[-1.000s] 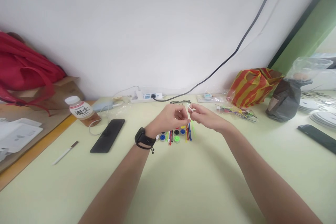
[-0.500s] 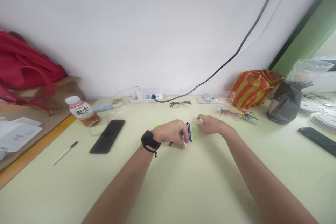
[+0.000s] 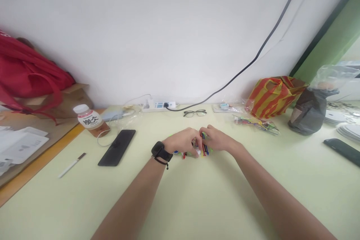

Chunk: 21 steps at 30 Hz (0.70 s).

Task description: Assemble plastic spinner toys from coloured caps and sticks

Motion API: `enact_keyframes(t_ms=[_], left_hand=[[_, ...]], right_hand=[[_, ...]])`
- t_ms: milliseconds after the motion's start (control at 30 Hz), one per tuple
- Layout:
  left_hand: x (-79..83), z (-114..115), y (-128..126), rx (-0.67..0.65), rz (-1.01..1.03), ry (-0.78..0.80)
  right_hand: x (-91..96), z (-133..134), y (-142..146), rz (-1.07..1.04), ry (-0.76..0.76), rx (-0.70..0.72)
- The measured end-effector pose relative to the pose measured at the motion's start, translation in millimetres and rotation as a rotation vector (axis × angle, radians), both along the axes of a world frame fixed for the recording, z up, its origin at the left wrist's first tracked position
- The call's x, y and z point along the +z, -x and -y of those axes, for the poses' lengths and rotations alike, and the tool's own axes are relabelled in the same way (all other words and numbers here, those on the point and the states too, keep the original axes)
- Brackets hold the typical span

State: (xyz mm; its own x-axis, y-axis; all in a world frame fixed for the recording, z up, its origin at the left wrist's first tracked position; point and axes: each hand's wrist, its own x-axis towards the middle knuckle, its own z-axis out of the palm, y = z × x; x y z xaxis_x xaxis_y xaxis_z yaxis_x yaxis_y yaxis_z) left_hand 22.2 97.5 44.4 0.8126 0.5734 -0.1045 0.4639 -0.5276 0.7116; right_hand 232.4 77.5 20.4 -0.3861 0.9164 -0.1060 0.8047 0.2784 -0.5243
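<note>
Both hands sit on the pile: left hand point(image 3: 184, 143) and right hand point(image 3: 218, 140) curl fingertip to fingertip over the coloured sticks point(image 3: 204, 149), which lie on the table point(image 3: 197, 195) right beneath them. Can't tell if either pinch holds one. Looks like picking a piece; next needs a fine pinch, neighbours undisturbed.

My pale green table point(image 3: 197, 202) carried coloured plastic sticks point(image 3: 204, 149) at centre, a black phone point(image 3: 116, 147) and white pen point(image 3: 71, 164) at left, a drink bottle point(image 3: 91, 120) above them, glasses point(image 3: 195, 113) and a power strip point(image 3: 159, 105) higher up, and a striped bag point(image 3: 274, 95) at right.
</note>
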Motion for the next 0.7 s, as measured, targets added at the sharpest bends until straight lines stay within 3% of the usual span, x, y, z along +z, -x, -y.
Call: enact_keyframes(t_ms=[267,533,700], left_hand=[[8.4,3.3,-1.5,0.101,0.000,-0.178],[1.0,5.4,-8.4,0.094,-0.002,-0.286],[8.1,1.5,5.2,0.138,-0.020,-0.286]], right_hand=[[2.3,-2.3,-4.5,-0.024,0.040,0.039],[4.6,-4.2,-8.4,-0.001,0.106,-0.018],[9.9,-2.9,-8.1,-0.033,0.251,-0.011]])
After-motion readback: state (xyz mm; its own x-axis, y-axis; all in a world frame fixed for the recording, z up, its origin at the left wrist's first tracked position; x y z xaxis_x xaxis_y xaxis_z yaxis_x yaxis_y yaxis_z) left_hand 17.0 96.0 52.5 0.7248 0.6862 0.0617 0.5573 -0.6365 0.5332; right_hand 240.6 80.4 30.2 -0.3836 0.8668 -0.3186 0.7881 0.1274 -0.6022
